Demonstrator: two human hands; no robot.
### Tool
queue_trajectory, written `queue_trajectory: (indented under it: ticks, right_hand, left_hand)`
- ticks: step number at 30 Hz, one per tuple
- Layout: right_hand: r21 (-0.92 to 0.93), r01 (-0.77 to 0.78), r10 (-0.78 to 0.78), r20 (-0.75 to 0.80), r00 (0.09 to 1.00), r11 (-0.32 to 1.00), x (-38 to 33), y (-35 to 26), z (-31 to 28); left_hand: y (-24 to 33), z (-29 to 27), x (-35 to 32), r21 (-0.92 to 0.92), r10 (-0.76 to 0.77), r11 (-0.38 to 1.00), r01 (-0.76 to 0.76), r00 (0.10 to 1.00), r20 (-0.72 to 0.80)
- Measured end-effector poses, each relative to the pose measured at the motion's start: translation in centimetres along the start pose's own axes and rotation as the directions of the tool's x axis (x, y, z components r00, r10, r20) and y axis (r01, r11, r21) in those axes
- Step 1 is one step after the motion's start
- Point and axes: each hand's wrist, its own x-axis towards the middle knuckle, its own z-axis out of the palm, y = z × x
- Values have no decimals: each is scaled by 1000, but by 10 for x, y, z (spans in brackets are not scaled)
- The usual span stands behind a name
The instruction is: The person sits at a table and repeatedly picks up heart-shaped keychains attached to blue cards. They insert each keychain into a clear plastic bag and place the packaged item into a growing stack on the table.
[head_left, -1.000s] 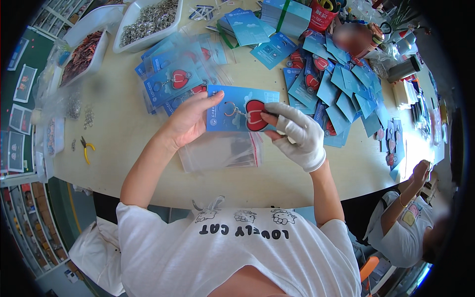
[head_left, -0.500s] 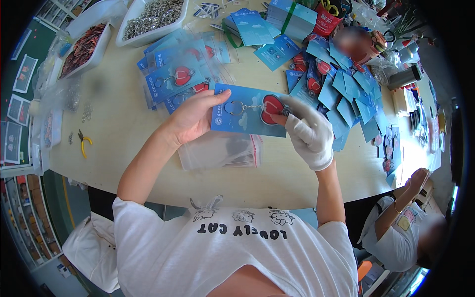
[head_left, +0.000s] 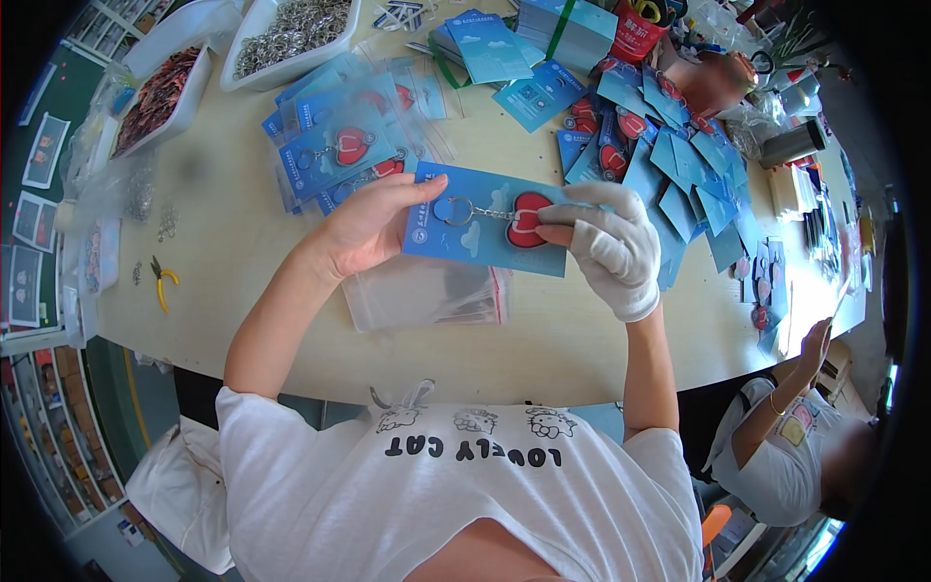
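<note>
A blue card (head_left: pixel 485 247) is held up in front of me above the table, tilted slightly. On its face lies a keychain with a metal ring, a short chain and a red heart-shaped charm (head_left: pixel 527 219). My left hand (head_left: pixel 380 218), bare, pinches the card's left end between thumb and fingers. In a white glove with bare fingertips showing, my right hand (head_left: pixel 616 254) has its thumb and finger on the charm's right side. Below the card, a stack of clear plastic bags (head_left: pixel 427 296) lies on the table.
Bagged cards with keychains (head_left: pixel 339 145) are piled beyond my left hand. More loose blue cards (head_left: pixel 669 175) heap up at the right. White bins hold metal rings (head_left: pixel 296 44) and red pieces (head_left: pixel 165 102). Yellow-handled pliers (head_left: pixel 165 281) lie left. A co-worker (head_left: pixel 790 436) sits at right.
The right hand has shifted slightly right, its fingers now gripping the charm's edge. The card has tilted a little, its right end lower. The co-worker's hand has moved down slightly.
</note>
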Motion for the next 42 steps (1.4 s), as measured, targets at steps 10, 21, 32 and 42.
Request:
queue_trajectory:
  ticks: [10,21,32,42]
  right_hand:
    - [247,-403,373,159,914,882,-23,-1,6]
    - [273,-546,542,95,835,792,-21,-6,25]
    - [191,-595,587,102,803,781,-21,-11,38]
    - [52,-514,512,48,858,856,-31,-11,53]
  left_hand:
    - [-4,-6,3,35,29,999,-28,999,-36]
    - [-7,-5,4,129,7,992,0,998,-55]
    - [-11,-7,5,78,52,996,-45,994,-95]
    - [-12,-5,2,149,99,986,-73,981,-170]
